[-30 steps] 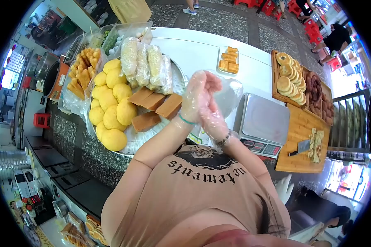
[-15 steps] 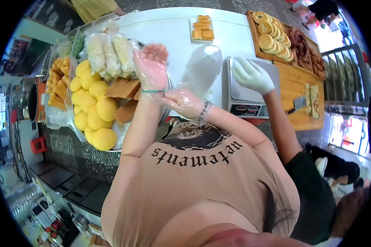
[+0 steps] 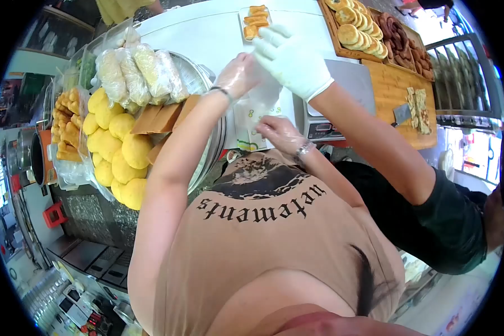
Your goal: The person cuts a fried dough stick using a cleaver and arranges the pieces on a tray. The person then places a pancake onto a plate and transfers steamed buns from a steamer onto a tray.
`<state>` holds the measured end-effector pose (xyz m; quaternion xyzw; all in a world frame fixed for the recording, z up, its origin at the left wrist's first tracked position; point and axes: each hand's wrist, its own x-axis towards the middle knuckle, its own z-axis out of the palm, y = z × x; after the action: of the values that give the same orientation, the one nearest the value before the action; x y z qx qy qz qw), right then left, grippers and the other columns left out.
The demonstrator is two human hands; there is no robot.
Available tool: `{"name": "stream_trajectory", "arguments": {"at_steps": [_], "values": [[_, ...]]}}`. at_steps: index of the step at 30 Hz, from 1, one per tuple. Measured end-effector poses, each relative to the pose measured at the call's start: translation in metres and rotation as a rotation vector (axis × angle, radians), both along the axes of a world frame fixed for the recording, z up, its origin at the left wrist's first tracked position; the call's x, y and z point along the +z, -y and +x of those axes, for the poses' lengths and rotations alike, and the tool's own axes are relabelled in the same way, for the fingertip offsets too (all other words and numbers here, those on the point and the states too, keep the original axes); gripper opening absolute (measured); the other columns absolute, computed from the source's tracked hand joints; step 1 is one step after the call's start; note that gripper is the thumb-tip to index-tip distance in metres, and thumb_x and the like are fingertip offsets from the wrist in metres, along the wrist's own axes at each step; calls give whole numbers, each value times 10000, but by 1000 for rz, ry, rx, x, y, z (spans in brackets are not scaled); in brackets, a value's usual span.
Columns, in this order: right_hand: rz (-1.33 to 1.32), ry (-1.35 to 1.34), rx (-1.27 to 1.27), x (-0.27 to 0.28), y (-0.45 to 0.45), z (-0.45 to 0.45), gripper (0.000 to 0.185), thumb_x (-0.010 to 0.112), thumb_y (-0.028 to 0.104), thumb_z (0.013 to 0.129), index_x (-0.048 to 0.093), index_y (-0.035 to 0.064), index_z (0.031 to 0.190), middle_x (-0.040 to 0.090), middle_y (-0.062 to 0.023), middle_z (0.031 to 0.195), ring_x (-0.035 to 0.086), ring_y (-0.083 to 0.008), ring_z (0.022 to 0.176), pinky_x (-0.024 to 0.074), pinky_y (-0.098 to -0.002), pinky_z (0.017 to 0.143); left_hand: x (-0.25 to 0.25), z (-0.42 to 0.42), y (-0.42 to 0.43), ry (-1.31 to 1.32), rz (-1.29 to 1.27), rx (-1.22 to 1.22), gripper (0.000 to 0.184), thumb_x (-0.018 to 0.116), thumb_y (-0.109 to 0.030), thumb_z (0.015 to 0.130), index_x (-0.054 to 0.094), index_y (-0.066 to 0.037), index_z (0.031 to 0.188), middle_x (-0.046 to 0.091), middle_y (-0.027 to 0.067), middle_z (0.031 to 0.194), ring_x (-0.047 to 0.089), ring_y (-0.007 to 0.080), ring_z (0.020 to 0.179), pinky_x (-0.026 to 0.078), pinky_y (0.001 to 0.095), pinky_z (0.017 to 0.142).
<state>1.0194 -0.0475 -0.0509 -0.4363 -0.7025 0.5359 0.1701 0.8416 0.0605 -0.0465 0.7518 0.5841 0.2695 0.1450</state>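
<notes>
1. clear, thin plastic is what i make out between the arms: a filmy bag (image 3: 269,95) on the white table (image 3: 201,39), left of the scale (image 3: 353,84) and right of the round tray (image 3: 195,68), with a printed sheet (image 3: 246,120) on its near side.
2. the clear-gloved left hand (image 3: 239,75) is at the bag's far left, fingers bent inward; from my end i cannot tell whether they pinch the film.
3. the right hand (image 3: 284,135), gloved likewise, is over the near right part of the sheet, fingers curled; i cannot tell whether anything is caught between them.
4. another person's white-gloved hand (image 3: 297,67) reaches in from the right with its fingers extended, overlapping the left hand's tips in my view; whether they touch, i can't say.
5. i judge the bag to be almost weightless, limp and slippery against plastic-covered fingers, quick to crease and easily torn if tugged.
6. i'd take it lightly by one lip of its mouth, thumb against finger, though i can't pick that edge out here. the sheet looks light and bendy too; a corner should be the better hold.
</notes>
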Motion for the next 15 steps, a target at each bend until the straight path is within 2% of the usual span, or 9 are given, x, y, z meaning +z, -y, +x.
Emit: {"name": "stream_trajectory", "arguments": {"at_steps": [1, 2, 5, 7, 9, 11, 12, 14, 15], "values": [[-16, 19, -69, 6, 3, 3, 330, 550, 312, 905, 595, -12, 864, 600, -141, 707, 558, -235, 633, 459, -347, 648, 21, 2, -5, 50, -304, -22, 243, 563, -211, 857, 618, -91, 1062, 620, 138, 1052, 577, 377, 971, 476, 434, 837], [-32, 38, -138, 11, 5, 6, 326, 554, 305, 904, 602, -17, 884, 616, -136, 717, 567, -222, 640, 464, -335, 653, 36, -4, -7, 48, -298, -22, 243, 563, -211, 857, 618, -91, 1062, 620, 138, 1052, 577, 377, 971, 476, 434, 837], [-82, 69, -174, 15, 10, 14, 316, 554, 302, 910, 619, -7, 925, 640, -131, 746, 593, -220, 665, 468, -323, 660, 75, -19, -13, -97, -113, 13, 220, 555, -192, 864, 668, -52, 990, 625, 160, 1038, 563, 364, 974, 462, 405, 853], [-74, 69, -181, 12, 13, 17, 324, 547, 304, 917, 625, -11, 924, 635, -136, 730, 599, -223, 661, 468, -326, 652, 88, -24, -15, -98, 389, -207, 242, 564, -210, 857, 663, -28, 983, 629, 174, 984, 582, 352, 908, 466, 420, 833], [-32, 158, -236, 5, 10, 23, 334, 546, 306, 918, 632, -16, 918, 632, -143, 713, 600, -232, 652, 471, -330, 644, 86, -20, -34, -88, 278, -259, 251, 567, -229, 864, 665, -30, 981, 626, 152, 1003, 579, 342, 937, 462, 408, 839], [-5, 178, -273, 0, 6, 31, 342, 542, 315, 920, 643, -10, 940, 635, -151, 711, 603, -245, 647, 476, -338, 642, 117, 0, -37, -30, -10, -234, 381, 590, -282, 856, 602, -30, 1141, 585, 163, 1152, 553, 333, 1063, 446, 403, 918], [-11, 154, -308, 5, 2, 32, 346, 540, 320, 920, 646, -7, 959, 641, -155, 728, 609, -248, 662, 479, -341, 653, 138, 3, -61, -30, -11, -232, 381, 590, -282, 856, 602, -30, 1141, 585, 163, 1152, 553, 333, 1063, 446, 403, 918], [-18, 130, -342, 5, -3, 34, 351, 538, 324, 920, 649, -4, 977, 648, -159, 745, 615, -251, 677, 482, -344, 664, 169, 5, -123, -541, -415, -1047, 830, 737, -369, 713, 335, -155, 1406, 414, 230, 1378, 463, 293, 1234, 373, 325, 1045], [17, 108, -348, 0, -5, 36, 350, 543, 315, 915, 639, -10, 1000, 653, -167, 779, 627, -258, 712, 485, -344, 684, 156, 22, -100, -539, -416, -1046, 830, 737, -369, 713, 335, -155, 1406, 414, 230, 1378, 463, 293, 1234, 373, 325, 1045]]}}
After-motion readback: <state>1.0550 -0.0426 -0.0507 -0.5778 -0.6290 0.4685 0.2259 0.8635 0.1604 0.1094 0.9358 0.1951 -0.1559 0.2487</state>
